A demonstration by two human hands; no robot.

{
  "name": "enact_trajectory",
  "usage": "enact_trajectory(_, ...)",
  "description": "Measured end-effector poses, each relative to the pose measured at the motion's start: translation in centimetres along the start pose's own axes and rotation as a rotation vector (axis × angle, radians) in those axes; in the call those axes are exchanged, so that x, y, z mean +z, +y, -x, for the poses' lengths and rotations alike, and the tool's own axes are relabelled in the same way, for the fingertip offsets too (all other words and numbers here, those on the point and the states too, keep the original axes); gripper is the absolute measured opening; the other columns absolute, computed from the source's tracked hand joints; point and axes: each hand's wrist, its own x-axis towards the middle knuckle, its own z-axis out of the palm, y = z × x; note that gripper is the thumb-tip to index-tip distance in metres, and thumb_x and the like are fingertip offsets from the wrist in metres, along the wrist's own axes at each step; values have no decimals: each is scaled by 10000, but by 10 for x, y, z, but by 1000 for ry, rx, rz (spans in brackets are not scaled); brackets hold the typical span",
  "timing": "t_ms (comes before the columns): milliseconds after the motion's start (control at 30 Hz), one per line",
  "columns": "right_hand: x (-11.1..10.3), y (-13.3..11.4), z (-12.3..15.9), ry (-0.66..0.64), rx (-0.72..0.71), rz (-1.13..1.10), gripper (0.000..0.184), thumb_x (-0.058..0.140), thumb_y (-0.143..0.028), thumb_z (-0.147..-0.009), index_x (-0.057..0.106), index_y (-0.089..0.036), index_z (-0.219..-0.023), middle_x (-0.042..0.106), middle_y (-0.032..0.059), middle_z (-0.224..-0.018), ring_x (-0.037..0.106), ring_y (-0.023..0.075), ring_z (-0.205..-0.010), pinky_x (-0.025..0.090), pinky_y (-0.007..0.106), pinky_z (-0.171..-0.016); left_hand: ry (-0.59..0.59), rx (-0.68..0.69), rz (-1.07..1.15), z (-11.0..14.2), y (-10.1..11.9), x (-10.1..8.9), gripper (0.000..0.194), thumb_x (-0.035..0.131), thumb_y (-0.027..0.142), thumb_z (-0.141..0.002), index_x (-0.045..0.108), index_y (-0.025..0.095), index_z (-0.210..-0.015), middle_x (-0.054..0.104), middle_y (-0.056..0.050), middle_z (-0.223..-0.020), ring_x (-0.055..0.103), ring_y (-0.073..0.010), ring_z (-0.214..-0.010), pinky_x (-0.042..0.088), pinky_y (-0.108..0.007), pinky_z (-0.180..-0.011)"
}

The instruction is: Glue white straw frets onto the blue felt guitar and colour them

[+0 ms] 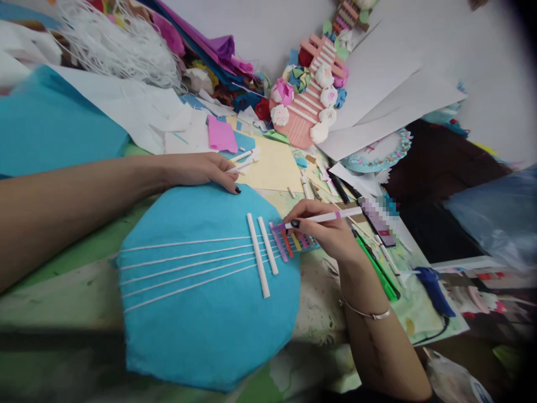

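Observation:
A blue paper-covered guitar shape (201, 341) lies on the table, with white strings (188, 257) running along it. Two white strips (258, 254) cross the strings, followed by coloured strips towards the narrow neck. My right hand (321, 226) pinches a white felt-tip pen (323, 217) with a purple band. Its purple end is at the lilac strip (278, 242); I cannot tell whether they touch. My left hand (197, 170) rests at the far edge of the blue shape, thumb on it, with white felt-tip pens (246, 164) held in its fingers.
Cream paper (272, 165) and a pink scrap (222, 134) lie behind. A green cutter (377, 268) and a blue glue gun (436, 291) are at the right. A pink guitar with paper flowers (308, 103) stands at the back. A white cord heap (121, 47) is at the left.

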Motion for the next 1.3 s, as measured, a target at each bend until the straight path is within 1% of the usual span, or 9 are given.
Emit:
enact_trajectory(100,1,-1,-1,46,-6,43,86,656,-208,-829,717,-158,-865,683,20,-752,590,100,-659,451,209,-569,-16,6,7,0,0,0,365,758,229,-680,404,187,-602,335,58,-567,339,-46,-448,271,-165,-419)
enact_trajectory(233,2,-1,-2,32,-3,17,86,653,-216,-832,715,-157,-834,670,12,-708,580,96,-631,441,207,-555,-15,7,26,0,0,0,373,770,226,-672,406,188,-597,336,58,-563,336,-47,-437,263,-167,-412)
enact_trajectory(467,1,1,-3,35,-7,17,88,652,-214,-832,718,-157,-845,672,13,-708,579,98,-634,443,211,-562,9,3,8,0,-1,2,376,772,249,-650,406,186,-591,340,56,-556,334,-43,-438,275,-164,-411)
enact_trajectory(733,2,1,-4,30,-13,35,100,659,-239,-834,712,-155,-844,668,14,-712,575,101,-635,441,219,-562,-4,10,-7,-1,0,1,385,764,250,-658,390,187,-595,326,60,-563,338,-35,-438,268,-156,-424)
enact_trajectory(933,4,0,-4,61,-17,18,89,631,-201,-837,705,-163,-868,684,19,-746,597,102,-647,463,225,-579,-3,8,-3,0,0,2,380,763,248,-661,392,189,-604,341,68,-558,343,-37,-446,277,-152,-423)
enact_trajectory(1067,2,2,-4,53,-24,26,85,639,-211,-834,709,-166,-853,682,16,-735,597,103,-648,455,222,-571,5,-4,-1,1,0,2,398,767,253,-651,377,195,-602,344,72,-542,336,-37,-433,282,-146,-412)
enact_trajectory(1200,0,3,-4,90,-23,4,88,630,-187,-821,715,-165,-829,669,10,-708,580,94,-620,429,213,-543,-6,1,-2,1,0,2,414,776,264,-644,371,193,-594,325,71,-540,333,-33,-430,279,-143,-414)
enact_trajectory(1300,1,3,-4,94,-24,-20,93,632,-186,-820,718,-166,-850,680,13,-728,586,96,-626,443,217,-558,-8,2,0,0,0,1,397,775,255,-650,387,189,-598,329,68,-549,340,-36,-438,281,-148,-421)
